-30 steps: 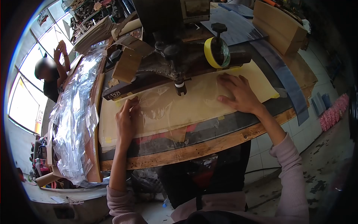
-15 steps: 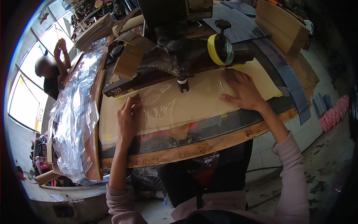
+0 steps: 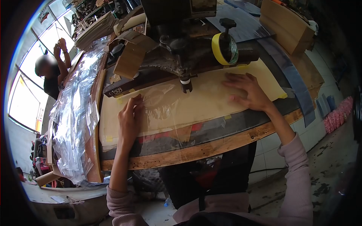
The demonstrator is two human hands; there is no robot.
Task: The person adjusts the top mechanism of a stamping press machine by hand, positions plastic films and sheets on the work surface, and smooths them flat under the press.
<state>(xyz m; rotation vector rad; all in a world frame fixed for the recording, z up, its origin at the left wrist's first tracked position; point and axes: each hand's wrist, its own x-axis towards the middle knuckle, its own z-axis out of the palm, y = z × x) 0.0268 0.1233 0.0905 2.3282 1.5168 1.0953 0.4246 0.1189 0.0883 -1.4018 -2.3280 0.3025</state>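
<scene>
wood edges the worktop (image 3: pixel 211 148), where a cream sheet (image 3: pixel 207 98) runs lengthwise left to right, rising slightly rightward. a dark bar (image 3: pixel 149 83) crosses behind clear film (image 3: pixel 162 109) on the sheet. the left hand (image 3: pixel 129 120) curls at the film; whether its fingers grip it, one cannot tell. the right hand (image 3: pixel 250 92), fingers open, has shifted slightly rightward. behind it sits a yellow tape roll (image 3: pixel 216 48); the bar's white lettering (image 3: pixel 115 91) is only partly legible, perhaps "boy".

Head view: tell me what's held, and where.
The right hand, spread open, holds nothing. The left hand curls by the clear film; a grip there cannot be told.
</scene>
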